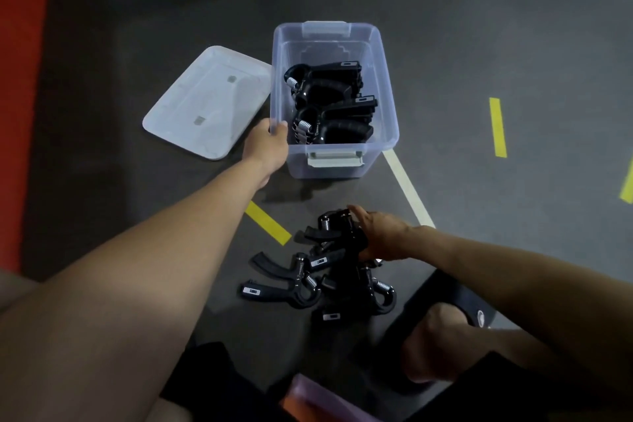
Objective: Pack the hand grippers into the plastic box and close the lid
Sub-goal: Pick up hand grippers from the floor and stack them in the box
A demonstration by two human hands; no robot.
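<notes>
Head view, looking down at a dark grey floor: I see my left hand [269, 144] gripping the near left corner of the clear plastic box [387, 113], its fingers curled over the rim. Several black hand grippers [329, 103] lie stacked inside the box. Its lid [205, 103] rests flat on the floor, touching the box's left side. Nearer me, my right hand [380, 233] curls its fingers around one gripper atop a loose pile of hand grippers [308, 281] on the floor. Yellow tape strips [497, 127] mark the floor around them.
</notes>
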